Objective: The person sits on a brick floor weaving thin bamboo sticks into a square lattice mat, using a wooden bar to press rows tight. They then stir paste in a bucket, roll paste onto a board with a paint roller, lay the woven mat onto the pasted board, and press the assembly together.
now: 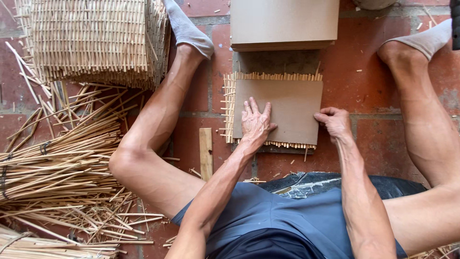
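Pressing flat, fingers spread, left hand [255,122] on tan board [287,103]; right hand [334,122] pinches its right edge. Cane strips [273,76] fringe three sides; bare brick floor [359,62] beside.

Left hand [255,122] lies flat, fingers spread; right hand [334,123] curls, fingertips bent inward.

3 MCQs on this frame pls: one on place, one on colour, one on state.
1. Where is the stack of boards?
A. beyond the mat
B. on the lap
C. under the basket

2. What colour are the socks?
A. red
B. grey
C. black

3. How is the left hand?
A. fist closed
B. lifted clear
C. flat on the board

A: it lies past the woven mat, at the top edge.
B: both socks are grey.
C: its palm presses the cardboard board, while the right hand pinches its edge.
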Demonstrator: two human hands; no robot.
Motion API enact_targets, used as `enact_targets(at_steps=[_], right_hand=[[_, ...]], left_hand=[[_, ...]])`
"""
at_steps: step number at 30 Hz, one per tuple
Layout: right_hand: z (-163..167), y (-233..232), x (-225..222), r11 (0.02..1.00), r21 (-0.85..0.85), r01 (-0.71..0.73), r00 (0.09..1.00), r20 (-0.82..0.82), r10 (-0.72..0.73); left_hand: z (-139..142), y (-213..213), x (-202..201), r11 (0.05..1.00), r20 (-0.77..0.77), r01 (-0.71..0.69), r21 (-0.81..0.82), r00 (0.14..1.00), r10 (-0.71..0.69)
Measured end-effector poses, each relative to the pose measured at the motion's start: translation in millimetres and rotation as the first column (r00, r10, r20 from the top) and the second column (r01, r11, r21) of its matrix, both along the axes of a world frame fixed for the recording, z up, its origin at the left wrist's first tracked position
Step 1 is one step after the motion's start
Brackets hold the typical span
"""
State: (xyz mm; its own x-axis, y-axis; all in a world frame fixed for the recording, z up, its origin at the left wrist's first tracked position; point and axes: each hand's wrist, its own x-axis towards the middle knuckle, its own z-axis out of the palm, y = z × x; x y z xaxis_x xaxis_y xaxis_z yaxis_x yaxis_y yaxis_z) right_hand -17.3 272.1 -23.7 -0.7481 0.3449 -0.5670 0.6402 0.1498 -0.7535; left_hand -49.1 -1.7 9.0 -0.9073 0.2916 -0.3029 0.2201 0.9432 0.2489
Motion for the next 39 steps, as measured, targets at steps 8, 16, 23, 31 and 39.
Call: enact_targets(at_steps=[8, 16, 23, 31, 39], right_hand=[[-0.1, 8.6, 3.1, 0.997, 0.039, -0.068, 0.995, 0.079, 0.065], [7.5, 5.8, -5.1, 0.997, 0.031, -0.064, 0.991, 0.120, 0.060], [29.7, 10.3, -10.0, 0.936, -0.338, -0.099, 0.983, -0.178, 0.039], [243.6, -95.3, 26.6, 0.620, 0.699, -0.356, 0.296, -0.545, 0.785], [287.7, -143.2, 53.9, 0.090, 0.996, -0.020, -0.288, -0.092, 0.953]], left_hand=[[-4.5, 10.1, 2.2, 0.998, -0.067, 0.057, -0.036, 0.996, -0.059], [-1.7, 9.6, 2.6, 1.000, -0.047, 0.011, 0.017, 0.999, -0.011], [36.1, -8.5, 9.8, 0.976, -0.171, -0.053, 0.213, 0.981, 0.090], [93.8, -62.8, 75.4, -0.135, 0.598, -0.587, 0.798, 0.746, 0.292], [80.7, -114.9, 85.1, -0.694, 0.608, -0.699, 0.174, 0.631, -0.483]])
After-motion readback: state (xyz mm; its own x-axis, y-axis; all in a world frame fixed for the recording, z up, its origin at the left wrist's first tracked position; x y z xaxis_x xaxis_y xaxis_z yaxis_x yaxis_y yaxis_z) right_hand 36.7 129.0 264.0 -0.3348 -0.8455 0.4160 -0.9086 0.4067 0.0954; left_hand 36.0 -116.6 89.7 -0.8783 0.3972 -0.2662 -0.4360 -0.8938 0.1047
